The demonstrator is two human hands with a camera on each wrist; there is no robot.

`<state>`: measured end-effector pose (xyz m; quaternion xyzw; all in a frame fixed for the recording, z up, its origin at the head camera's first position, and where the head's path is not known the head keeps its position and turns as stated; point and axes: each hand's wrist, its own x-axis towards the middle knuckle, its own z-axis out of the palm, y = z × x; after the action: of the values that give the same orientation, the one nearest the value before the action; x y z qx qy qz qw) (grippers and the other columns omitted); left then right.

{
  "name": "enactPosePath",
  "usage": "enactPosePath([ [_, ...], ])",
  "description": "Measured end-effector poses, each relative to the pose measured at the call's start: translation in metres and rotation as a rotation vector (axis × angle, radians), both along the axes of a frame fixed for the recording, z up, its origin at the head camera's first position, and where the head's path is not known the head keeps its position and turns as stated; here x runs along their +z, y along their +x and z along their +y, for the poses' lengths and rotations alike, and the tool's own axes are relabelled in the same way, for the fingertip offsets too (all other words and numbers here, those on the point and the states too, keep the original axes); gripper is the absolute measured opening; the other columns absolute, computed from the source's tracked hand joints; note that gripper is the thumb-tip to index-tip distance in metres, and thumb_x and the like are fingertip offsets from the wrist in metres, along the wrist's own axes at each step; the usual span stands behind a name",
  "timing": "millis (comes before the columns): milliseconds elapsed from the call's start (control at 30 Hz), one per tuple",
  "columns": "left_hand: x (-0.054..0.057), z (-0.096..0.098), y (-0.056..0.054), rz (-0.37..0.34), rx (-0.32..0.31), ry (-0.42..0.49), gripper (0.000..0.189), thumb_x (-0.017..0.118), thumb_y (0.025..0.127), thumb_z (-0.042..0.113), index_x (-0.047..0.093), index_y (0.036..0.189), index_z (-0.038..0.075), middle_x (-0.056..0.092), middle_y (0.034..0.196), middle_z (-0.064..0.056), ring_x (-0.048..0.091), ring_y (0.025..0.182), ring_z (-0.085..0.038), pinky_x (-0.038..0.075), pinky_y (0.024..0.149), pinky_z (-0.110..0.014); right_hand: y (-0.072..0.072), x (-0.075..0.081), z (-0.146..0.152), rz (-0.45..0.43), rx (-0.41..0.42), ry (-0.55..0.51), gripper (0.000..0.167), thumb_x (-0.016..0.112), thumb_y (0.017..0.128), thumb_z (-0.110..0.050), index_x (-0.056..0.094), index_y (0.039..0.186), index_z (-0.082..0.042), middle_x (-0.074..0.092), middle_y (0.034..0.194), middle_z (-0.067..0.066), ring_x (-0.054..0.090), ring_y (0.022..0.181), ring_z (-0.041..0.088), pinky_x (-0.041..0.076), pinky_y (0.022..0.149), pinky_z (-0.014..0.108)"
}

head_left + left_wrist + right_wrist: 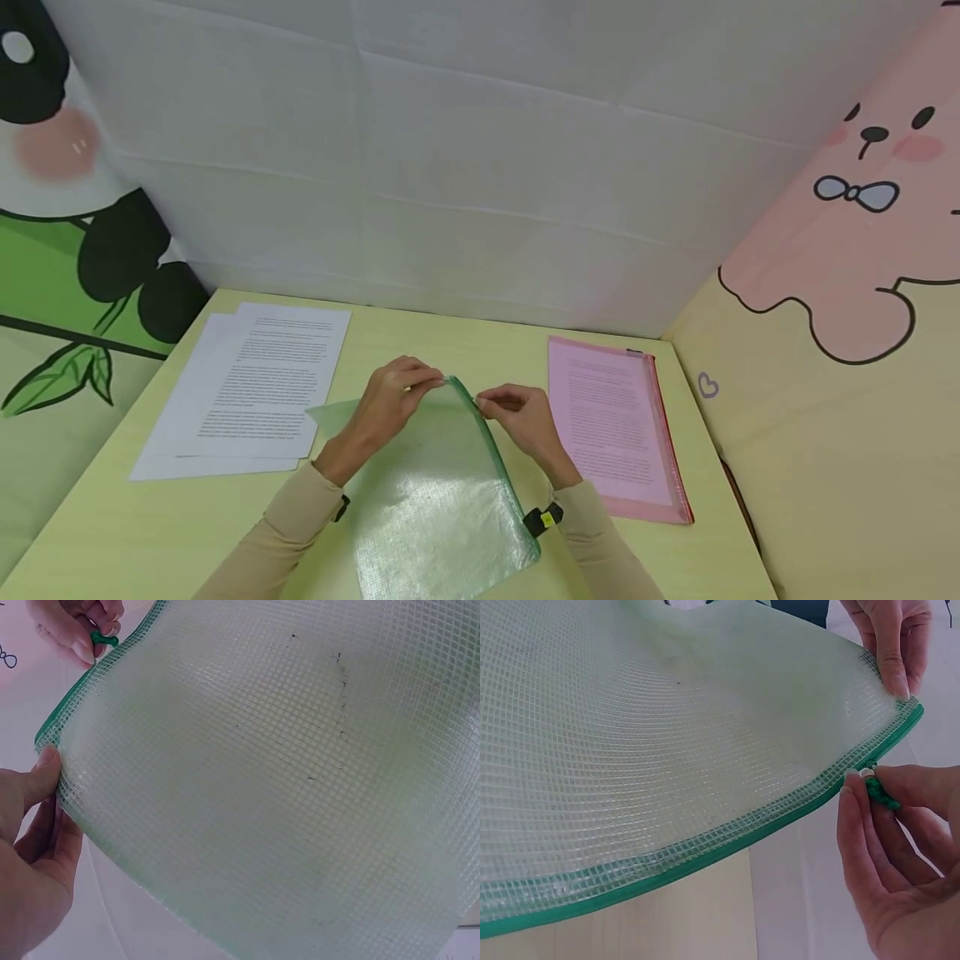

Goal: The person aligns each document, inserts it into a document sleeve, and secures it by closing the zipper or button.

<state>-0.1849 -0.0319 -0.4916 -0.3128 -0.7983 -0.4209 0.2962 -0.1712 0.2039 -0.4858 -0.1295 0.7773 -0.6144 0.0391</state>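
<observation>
A green translucent mesh zipper pouch (442,492) is held up at an angle over the table. My left hand (392,398) pinches its corner at one end of the green zipper edge (705,868). A short way along that edge, my right hand (525,418) pinches the green zipper pull (881,793) between thumb and fingertips. In the left wrist view, the pull (103,639) shows between the right fingers, and the left thumb presses the pouch corner. No papers show inside the pouch.
Printed white sheets (262,383) lie overlapping on the left of the pale table (450,329). On the right lies a pink zipper pouch (637,510) with a printed sheet inside. A white cloth wall (480,167) stands behind, and cartoon-printed cloths flank both sides.
</observation>
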Motion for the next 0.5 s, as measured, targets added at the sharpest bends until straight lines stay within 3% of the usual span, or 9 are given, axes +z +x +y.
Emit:
enactPosePath([
  [500,0.003,-0.009,0.003,0.004,0.014,0.018,0.017,0.084,0.075,-0.009,0.079,0.091,-0.003,0.072,0.085,-0.009,0.068,0.076,-0.022,0.058,0.064,-0.029,0.011,-0.006,0.005,0.001,-0.014,0.026,0.013,0.071,0.094,0.001,0.075,0.103,0.009,0.074,0.096,0.027,0.069,0.090,0.052,0.059,0.075,0.025],
])
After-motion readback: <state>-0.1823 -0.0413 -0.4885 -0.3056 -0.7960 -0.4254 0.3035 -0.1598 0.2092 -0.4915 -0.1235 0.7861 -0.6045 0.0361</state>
